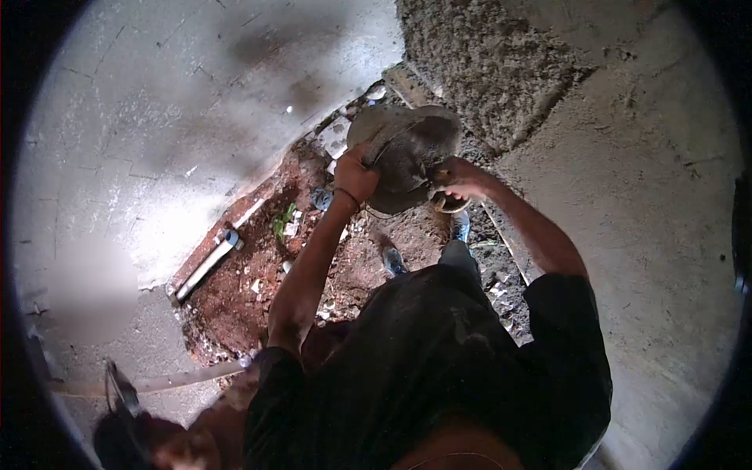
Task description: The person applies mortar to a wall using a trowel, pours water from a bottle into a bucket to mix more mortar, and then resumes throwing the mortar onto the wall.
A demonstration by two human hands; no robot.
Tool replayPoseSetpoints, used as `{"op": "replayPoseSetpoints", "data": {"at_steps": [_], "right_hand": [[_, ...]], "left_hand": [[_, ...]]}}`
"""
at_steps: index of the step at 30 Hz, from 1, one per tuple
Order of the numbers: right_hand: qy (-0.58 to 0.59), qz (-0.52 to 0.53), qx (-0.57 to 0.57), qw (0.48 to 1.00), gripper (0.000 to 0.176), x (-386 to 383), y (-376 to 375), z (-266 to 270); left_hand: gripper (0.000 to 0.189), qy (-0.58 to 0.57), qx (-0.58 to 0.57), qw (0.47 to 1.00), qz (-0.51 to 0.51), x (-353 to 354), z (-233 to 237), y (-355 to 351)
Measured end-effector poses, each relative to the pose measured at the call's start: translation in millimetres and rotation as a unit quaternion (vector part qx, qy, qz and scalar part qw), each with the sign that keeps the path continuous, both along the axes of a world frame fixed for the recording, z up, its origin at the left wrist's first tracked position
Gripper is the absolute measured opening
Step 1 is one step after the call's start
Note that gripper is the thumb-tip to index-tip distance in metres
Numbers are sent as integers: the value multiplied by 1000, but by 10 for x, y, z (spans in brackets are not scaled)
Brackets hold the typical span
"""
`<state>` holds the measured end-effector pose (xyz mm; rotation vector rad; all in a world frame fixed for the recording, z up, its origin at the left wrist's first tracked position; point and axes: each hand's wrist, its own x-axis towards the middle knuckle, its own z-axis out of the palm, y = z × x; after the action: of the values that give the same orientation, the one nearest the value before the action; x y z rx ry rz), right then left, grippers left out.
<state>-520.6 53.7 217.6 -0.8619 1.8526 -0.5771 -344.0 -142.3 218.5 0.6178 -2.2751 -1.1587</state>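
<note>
Over the strip of bare earth I hold a shallow grey pan [395, 160], caked with dull, wet-looking mortar. My left hand [359, 174] is closed round its left rim, with a dark band at the wrist. At the lower right of the pan, my right hand [464, 180] has its fingers curled in. I cannot tell what those fingers grip. Just under them a small curved, yellowish-brown edge [451, 205] shows. My shoes stand on the earth below the pan.
Rough wet concrete [493, 70] lies ahead, beside smoother concrete [642, 211] on the right. A pale slab [196, 102] spreads to the left. A white pipe [207, 265] lies along the reddish, rubble-strewn earth [235, 313]. Another person [180, 439] is at the lower left.
</note>
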Motion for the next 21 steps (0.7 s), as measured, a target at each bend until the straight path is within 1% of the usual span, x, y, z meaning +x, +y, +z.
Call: {"op": "replayPoseSetpoints", "data": {"at_steps": [1, 2, 4, 5, 6, 7, 8, 9, 10, 11, 12, 13, 14, 15, 16, 18, 19, 20, 21], "right_hand": [[-84, -17, -31, 996, 19, 81, 44, -66], [-95, -11, -1, 995, 20, 156, 4, -121], [-52, -19, -48, 997, 21, 388, -36, 165], [-55, -15, -50, 997, 21, 426, -45, 142], [-72, -27, -76, 994, 28, 438, -57, 117], [-88, -40, -102, 990, 36, 446, -66, 114], [-89, -38, -104, 990, 36, 442, -82, 145], [-48, -25, -119, 991, 41, 445, -102, 250], [-7, -13, -133, 991, 47, 450, -113, 380], [-37, -26, -130, 991, 52, 450, -104, 560], [-35, -28, -129, 991, 52, 429, -122, 513], [-12, 19, -171, 985, 51, 377, -130, 411], [12, 65, -212, 975, 51, 322, -127, 348], [54, 77, -243, 965, 48, 329, -108, 341], [-5, 138, -171, 976, 48, 240, -142, 400], [3, 145, -257, 956, 48, 195, -126, 180], [2, 144, -252, 957, 48, 158, -126, 164], [-60, 140, -222, 963, 48, 115, -131, 145], [-124, 135, -190, 964, 48, 65, -138, 109]], "left_hand": [[44, -4, 1, 1000, 7, 45, 58, -1], [42, 17, 53, 998, 3, 92, 125, -10], [39, 57, 152, 987, -9, 198, 286, -2], [41, 71, 238, 969, 4, 245, 310, 22], [41, 70, 236, 969, 7, 310, 313, 30], [42, 44, 246, 966, 65, 385, 295, 35], [44, 19, 256, 959, 122, 456, 271, 36], [45, 64, 347, 927, 130, 567, 144, 3], [44, 58, 367, 911, 179, 642, 45, 4], [44, 69, 385, 895, 215, 723, -55, 36], [43, 81, 401, 878, 250, 800, -150, 69], [43, 111, 416, 862, 268, 896, -282, 122], [45, 83, 393, 875, 271, 1084, -576, 98], [46, 117, 367, 885, 261, 1101, -505, 197], [51, 143, 424, 847, 287, 1187, -569, 319], [57, 138, 457, 809, 342, 1334, -703, 522], [55, 122, 436, 802, 389, 1635, -1165, 567], [53, 105, 442, 791, 410, 1779, -1290, 657], [52, 80, 447, 790, 413, 1839, -1221, 806]]}}
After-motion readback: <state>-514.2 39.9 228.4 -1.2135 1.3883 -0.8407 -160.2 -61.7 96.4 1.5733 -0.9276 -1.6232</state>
